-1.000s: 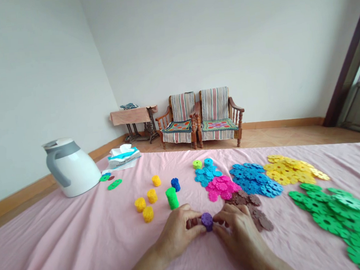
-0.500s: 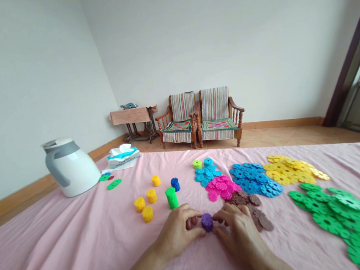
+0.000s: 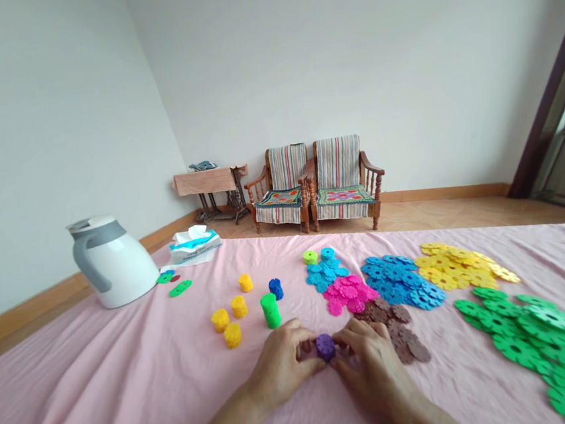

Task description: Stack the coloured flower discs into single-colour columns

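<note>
A short stack of purple notched discs stands upright on the pink cloth between my two hands. My left hand has its thumb and fingers closed on the stack's left side. From the right, my right hand pinches the same stack with thumb and fingertips. Just beyond my left hand stand a taller green stack of discs and a dark blue stack. Loose brown discs lie beside my right hand, partly covered by it.
Several yellow stacks stand to the left. Piles of pink, light blue, blue, yellow and green discs spread rightward. A white jug and a tissue box stand at the far left.
The fingers of my right hand have come in closer against the purple stack, and my left thumb has shifted slightly right. The piles and other stacks stay as they were.
</note>
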Motion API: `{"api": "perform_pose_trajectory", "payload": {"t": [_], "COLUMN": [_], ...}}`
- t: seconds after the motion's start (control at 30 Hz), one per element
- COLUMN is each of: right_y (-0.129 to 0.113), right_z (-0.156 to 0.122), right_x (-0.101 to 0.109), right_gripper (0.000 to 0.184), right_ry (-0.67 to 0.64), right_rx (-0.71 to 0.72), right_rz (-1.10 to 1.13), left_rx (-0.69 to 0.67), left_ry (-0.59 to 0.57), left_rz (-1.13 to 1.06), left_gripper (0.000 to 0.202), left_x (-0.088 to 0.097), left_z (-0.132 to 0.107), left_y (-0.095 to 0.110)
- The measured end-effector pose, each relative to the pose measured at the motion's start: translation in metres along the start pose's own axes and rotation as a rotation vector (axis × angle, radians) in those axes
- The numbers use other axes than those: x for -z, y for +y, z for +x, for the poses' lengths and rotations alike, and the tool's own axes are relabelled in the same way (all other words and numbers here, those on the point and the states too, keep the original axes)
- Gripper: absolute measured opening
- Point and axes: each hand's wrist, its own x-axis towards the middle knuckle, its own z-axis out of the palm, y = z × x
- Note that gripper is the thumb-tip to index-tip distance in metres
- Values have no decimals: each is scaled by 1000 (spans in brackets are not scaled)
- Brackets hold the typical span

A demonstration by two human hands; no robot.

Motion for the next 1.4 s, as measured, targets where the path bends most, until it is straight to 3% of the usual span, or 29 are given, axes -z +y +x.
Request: {"api": "perform_pose_trajectory", "payload": {"t": [0.3,0.5,0.77,0.9,1.0,1.13,1.23,1.33,1.4], "right_y": [1,8,4,6,7,7,6,6,5], "right_z": [0,0,0,1,1,1,1,4,5], "right_x": [-1,5,2,3,4,3,0,-2,-2], "right_gripper": [12,11,15,13,12,10,10,12,12], "right_ry": [17,9,-6,-12,-4,17,22,14,6], "right_rx": [-9,-7,-18,-13,-16,-33,-38,-60,-83], "right_rz": [8,26,25,43,38,24,31,41,42], "left_rx": [4,9,-37,-47,-87,-164,-146,-96,-84], "left_ry": [19,5,9,32,145,503,716,848,861], "left_rz": [-10,-101,-38,-54,-107,-143,-166,-206,-217], "left_gripper": [4,32,8,12,18,24,28,30,30], "left_x": [-1,3,2,1,6,25,40,49,48], "left_z": [0,0,0,0,-1,-4,-6,-8,-9], "left_y": [0,-1,1,-2,-4,-6,-11,-14,-11]}}
